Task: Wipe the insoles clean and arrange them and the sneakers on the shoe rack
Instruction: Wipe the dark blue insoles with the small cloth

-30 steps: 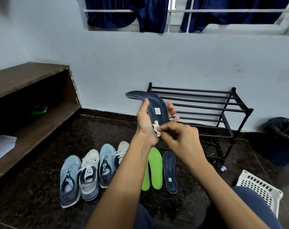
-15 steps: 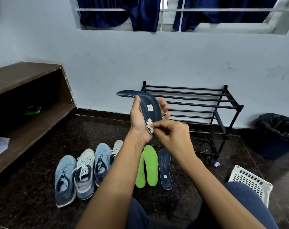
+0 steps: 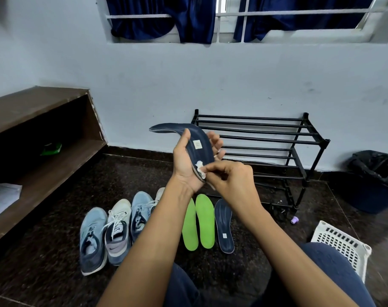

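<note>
dark floor [image 3: 55, 229]; left fingers [image 3: 215, 140] wrap navy insole [image 3: 199, 138], right fingers [image 3: 213, 170] pinch wipe [image 3: 199, 167]

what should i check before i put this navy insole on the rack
1. Grip: the left hand holds the navy insole: ok.
2. Wipe: the right hand pinches the white wipe against the insole's lower end: ok.
3. Whole insole wiped: cannot tell, its far end curls away.
4. Destination: the shoe rack stands upright by the wall: ok.
5. Other insoles racked: not ok, the green insoles and the second navy insole lie on the floor.
6. Shoes racked: not ok, the sneakers sit in a row on the floor.
</note>
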Tool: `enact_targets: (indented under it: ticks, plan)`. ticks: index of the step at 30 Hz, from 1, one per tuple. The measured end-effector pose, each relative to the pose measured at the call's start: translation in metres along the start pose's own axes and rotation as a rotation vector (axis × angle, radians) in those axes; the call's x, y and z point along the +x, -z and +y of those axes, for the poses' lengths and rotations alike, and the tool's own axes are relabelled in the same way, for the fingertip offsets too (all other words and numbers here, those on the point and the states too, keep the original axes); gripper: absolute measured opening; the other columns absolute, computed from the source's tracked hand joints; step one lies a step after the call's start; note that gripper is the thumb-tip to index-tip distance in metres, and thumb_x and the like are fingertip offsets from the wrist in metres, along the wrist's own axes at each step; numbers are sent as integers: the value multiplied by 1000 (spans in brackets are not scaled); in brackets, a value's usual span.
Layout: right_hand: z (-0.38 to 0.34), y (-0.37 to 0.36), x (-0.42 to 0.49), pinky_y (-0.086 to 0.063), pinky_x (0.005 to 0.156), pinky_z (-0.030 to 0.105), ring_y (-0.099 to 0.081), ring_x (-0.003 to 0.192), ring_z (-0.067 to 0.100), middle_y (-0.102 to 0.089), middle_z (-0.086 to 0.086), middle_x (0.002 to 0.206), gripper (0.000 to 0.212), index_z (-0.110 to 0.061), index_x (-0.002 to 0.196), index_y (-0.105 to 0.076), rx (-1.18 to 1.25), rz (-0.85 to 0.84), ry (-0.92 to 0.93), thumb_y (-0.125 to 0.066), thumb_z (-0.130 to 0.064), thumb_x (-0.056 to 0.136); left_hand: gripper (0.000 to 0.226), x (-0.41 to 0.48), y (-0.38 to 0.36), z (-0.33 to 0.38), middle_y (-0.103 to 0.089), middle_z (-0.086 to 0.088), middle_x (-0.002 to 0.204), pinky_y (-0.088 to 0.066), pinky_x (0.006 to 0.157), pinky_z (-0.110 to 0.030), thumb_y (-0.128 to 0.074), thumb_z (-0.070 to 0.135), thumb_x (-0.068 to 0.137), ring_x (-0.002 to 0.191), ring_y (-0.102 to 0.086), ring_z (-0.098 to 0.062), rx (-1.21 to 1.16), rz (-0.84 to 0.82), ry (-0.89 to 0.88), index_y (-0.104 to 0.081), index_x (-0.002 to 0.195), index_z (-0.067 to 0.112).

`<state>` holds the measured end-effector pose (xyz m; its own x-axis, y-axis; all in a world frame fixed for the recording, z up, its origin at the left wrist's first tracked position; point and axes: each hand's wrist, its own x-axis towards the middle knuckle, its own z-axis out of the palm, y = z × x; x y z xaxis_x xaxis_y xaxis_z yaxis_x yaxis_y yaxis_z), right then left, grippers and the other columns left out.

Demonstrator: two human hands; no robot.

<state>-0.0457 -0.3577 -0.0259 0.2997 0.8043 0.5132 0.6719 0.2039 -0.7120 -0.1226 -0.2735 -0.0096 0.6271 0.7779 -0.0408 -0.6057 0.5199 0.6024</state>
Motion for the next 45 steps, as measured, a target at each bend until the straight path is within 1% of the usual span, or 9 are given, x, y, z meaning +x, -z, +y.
enact_targets:
  ticks: [6,13,17,20,24,28,36,42,45]
  plan:
    - [-1,-1,3,-44,78,5,-64,84,5,-74,0,84,17,-11,86,-76,-21,233,119,-71,1,74,52,-4,-8,-15,-66,-10,87,-55,80,-30,-39,50,96,82,-67,-21,65,-14,81,-60,100,3]
    - [-8,4,-6,-36,66,-2,-56,68,-15,-67,-13,73,18,-14,85,-77,-34,-10,5,-69,0,76,53,-2,0,-1,-68,-7,85,-56,75,-33,-38,51,96,78,-69,-19,-14,0,25,-63,97,4]
    - [-3,2,1,-42,70,11,-64,69,10,-73,5,80,15,-7,84,-75,-196,135,136,-66,0,74,51,-2,-5,-9,-70,-10,87,-51,88,-34,-36,48,98,82,-69,-21,19,7,51,-62,96,3]
    - [-2,3,3,-45,73,13,-65,75,11,-73,4,82,15,-8,85,-75,-164,237,179,-66,-2,75,51,-3,-8,-15,-70,-11,86,-55,80,-29,-34,48,98,84,-69,-21,48,-23,105,-61,97,4]
    - [-11,8,0,-46,74,7,-65,80,3,-73,-8,81,20,-17,85,-77,24,48,50,-72,0,76,57,-2,-3,-5,-69,-10,88,-53,86,-33,-35,52,97,81,-70,-21,23,-55,96,-62,97,2]
    - [-10,7,0,-44,66,4,-64,73,2,-70,-11,72,20,-19,82,-78,-41,-71,-7,-71,-1,75,57,1,5,6,-70,-11,90,-57,77,-34,-36,52,95,82,-70,-22,-43,-47,42,-62,100,2]
    - [0,-2,12,-41,75,6,-63,76,8,-73,3,83,14,-9,84,-75,-186,238,192,-69,-1,75,54,5,-4,-5,-70,-12,87,-56,76,-27,-32,49,98,80,-70,-21,28,-20,62,-60,96,3]
    - [-15,1,11,-45,70,7,-63,70,-5,-69,-18,68,20,-24,83,-77,29,-66,-54,-72,-6,76,58,7,5,7,-70,-11,87,-56,82,-33,-35,52,96,81,-71,-22,-50,-25,21,-61,98,1]
    - [-15,-1,13,-40,66,2,-60,66,-5,-63,-21,60,19,-20,82,-77,-20,-63,-50,-70,-3,76,58,8,8,9,-70,-10,88,-56,82,-34,-35,53,95,82,-71,-21,-64,-14,11,-62,98,2]
